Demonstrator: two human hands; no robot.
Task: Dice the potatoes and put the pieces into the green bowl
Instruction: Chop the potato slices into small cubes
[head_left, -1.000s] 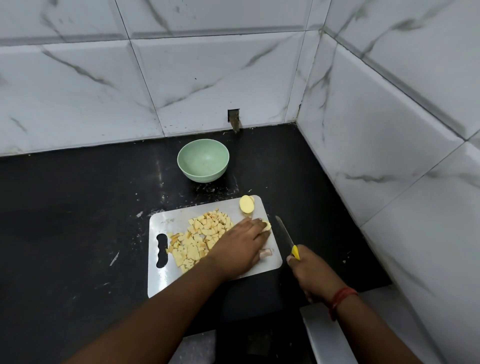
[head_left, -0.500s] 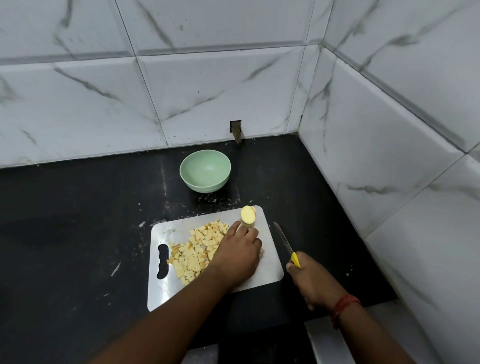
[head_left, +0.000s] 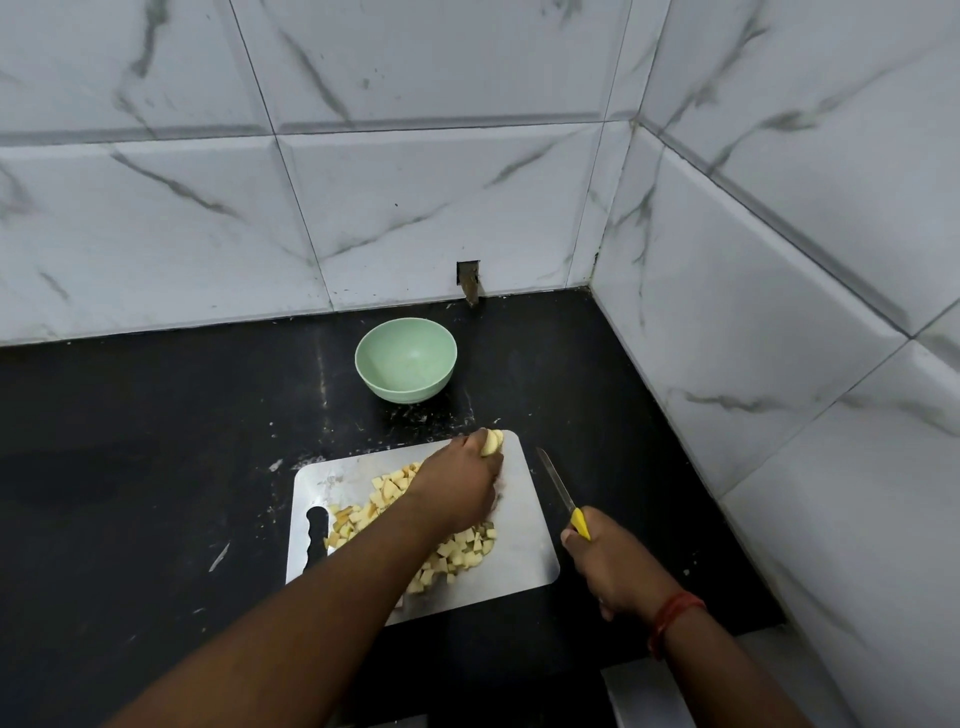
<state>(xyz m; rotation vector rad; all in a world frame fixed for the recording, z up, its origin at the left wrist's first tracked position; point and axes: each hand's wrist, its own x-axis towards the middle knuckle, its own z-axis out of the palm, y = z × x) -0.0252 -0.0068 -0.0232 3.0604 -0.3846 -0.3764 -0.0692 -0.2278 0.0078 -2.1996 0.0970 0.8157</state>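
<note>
Here the left hand (head_left: 457, 483) grips a potato piece (head_left: 492, 442); the right hand (head_left: 610, 564) grips the knife (head_left: 563, 496).

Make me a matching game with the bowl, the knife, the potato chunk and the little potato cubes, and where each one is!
Things:
1. green bowl
2. knife
3. potato chunk
4. potato cubes

Places:
A. piled on the cutting board
B. in the left hand
C. on the counter behind the board
D. in the right hand

Pairs: 1-C, 2-D, 3-B, 4-A
</note>
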